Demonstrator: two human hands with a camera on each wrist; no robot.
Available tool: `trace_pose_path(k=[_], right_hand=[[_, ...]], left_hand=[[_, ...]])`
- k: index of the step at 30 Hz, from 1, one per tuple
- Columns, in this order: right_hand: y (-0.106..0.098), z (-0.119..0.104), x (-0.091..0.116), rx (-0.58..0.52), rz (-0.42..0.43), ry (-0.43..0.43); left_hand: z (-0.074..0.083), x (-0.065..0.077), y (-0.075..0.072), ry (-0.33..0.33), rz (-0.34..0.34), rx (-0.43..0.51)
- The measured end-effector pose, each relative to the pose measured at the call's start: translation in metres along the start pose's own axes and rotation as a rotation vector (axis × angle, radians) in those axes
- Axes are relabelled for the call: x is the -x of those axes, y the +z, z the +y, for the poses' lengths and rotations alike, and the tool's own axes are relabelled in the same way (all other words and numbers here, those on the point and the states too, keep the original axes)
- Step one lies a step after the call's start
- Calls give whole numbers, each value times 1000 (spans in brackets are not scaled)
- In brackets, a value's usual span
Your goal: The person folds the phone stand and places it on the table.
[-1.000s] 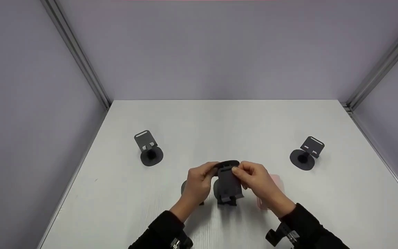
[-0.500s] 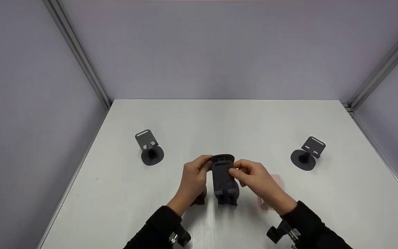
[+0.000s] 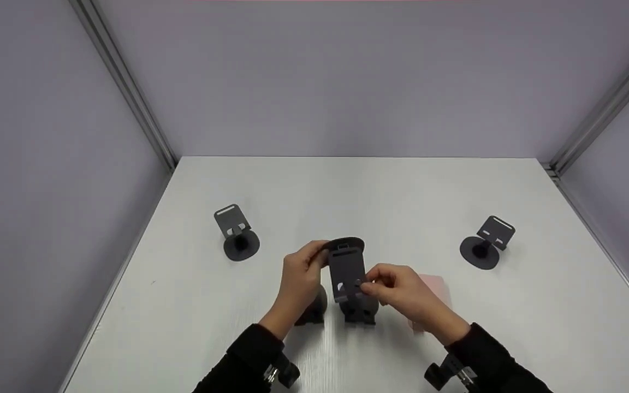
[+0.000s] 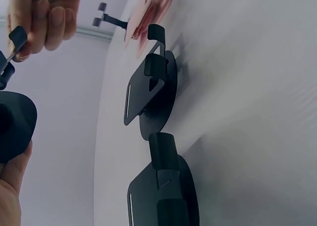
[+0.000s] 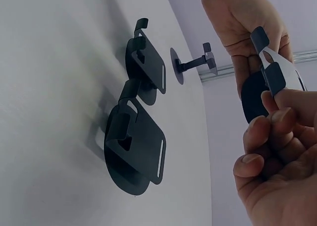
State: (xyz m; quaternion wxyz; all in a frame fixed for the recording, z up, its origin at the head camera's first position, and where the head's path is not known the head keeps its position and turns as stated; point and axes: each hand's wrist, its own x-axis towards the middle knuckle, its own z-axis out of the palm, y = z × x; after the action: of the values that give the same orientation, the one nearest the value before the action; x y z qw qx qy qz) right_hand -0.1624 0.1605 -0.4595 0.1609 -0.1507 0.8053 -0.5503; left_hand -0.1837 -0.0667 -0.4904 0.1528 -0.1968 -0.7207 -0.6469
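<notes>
A dark grey phone stand (image 3: 346,273) is held above the table, its round base uppermost and its slotted plate hanging below. My left hand (image 3: 299,278) grips the edge of the round base from the left. My right hand (image 3: 402,289) pinches the plate's lower right corner, near the small hooks, between thumb and finger. The right wrist view shows both hands on the stand, the right fingers (image 5: 260,132) curled beside a hook. Below the held stand, two more dark phone stands stand on the table: one (image 3: 359,312) partly hidden behind the plate, the other (image 3: 314,308) behind my left wrist.
A pink phone stand (image 3: 435,286) sits behind my right forearm, partly covered. Farther back are two dark phone stands, one at the left (image 3: 236,232) and one at the right (image 3: 487,243). Pale walls border the white table (image 3: 183,305) at the back and sides.
The held phone stand has moved left and slightly away, with my left hand on its base. My right hand has slid from near the plate's upper end to its lower corner.
</notes>
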Motion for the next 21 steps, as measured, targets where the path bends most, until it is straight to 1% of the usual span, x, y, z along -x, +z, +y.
trace_pose_path(k=[4,8,15,21], right_hand=[[1,-1,1,4,-6,-16],[1,-2,1,47,9,-43],[1,0,1,141,41,-77],[-1,0,2,179,51,-114]], left_hand=[[0,1,1,-5,6,15],[2,3,2,-29,11,17],[5,5,5,-115,20,32],[7,7,6,-167,12,61]])
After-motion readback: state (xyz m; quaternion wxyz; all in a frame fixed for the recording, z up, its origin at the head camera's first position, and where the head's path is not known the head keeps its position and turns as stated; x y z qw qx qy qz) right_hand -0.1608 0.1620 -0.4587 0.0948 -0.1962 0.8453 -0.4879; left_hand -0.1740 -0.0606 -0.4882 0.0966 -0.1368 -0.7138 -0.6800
